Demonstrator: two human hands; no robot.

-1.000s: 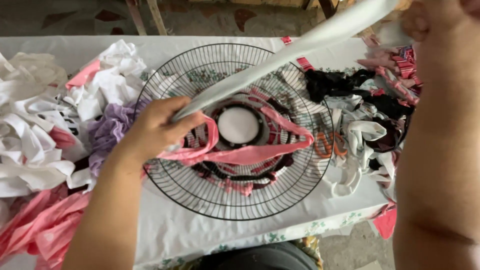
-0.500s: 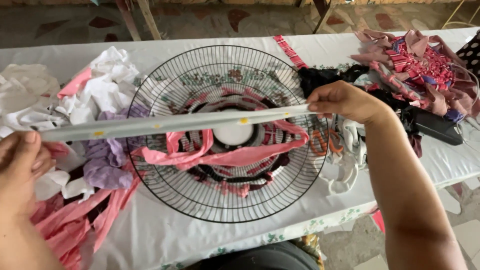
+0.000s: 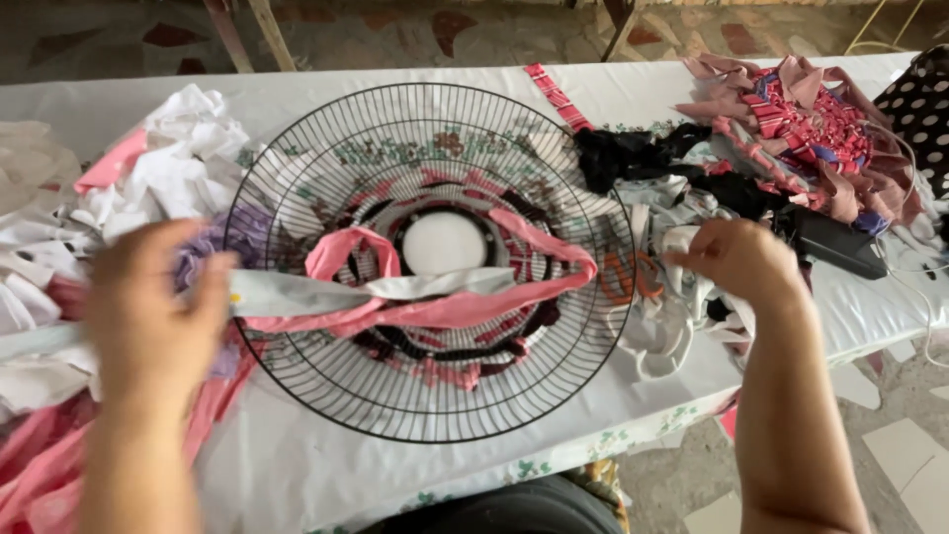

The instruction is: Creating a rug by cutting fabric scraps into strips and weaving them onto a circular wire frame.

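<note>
Slack now, pale cloth strip [image 3: 376,290]

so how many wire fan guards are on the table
1. The round black wire fan guard lies flat mid-table between the left hand and right hand, with a pink fabric strip woven through it. The cloth piles could hide others.

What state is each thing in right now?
Fan grille: flat on table, partly woven.
Pink strip: looped through grille.
White strip: held by left hand, lying across grille.
Right hand: closed, on scraps.
Black device: lying by scraps.
</note>
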